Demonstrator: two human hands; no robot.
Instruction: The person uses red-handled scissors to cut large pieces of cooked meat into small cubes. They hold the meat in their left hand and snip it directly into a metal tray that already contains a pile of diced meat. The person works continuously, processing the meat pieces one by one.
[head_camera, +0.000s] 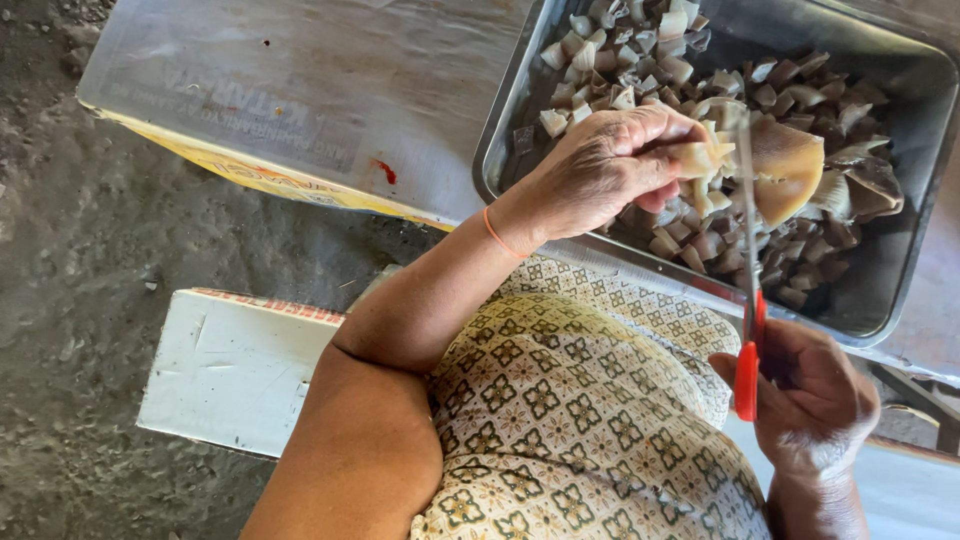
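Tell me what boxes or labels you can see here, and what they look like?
Flat cardboard box: upper left, under the metal tray; grey-white top with faint print, yellow edge, small red smear.
White box: lower left on the ground, beside the left arm; rectangular, red print along its top edge.
No screens or signs.

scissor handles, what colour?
Red, on the scissors held in the right hand; head view shows it best.

Hands hold scissors (749, 300) and pale piece (775, 165) over tray (900, 270).
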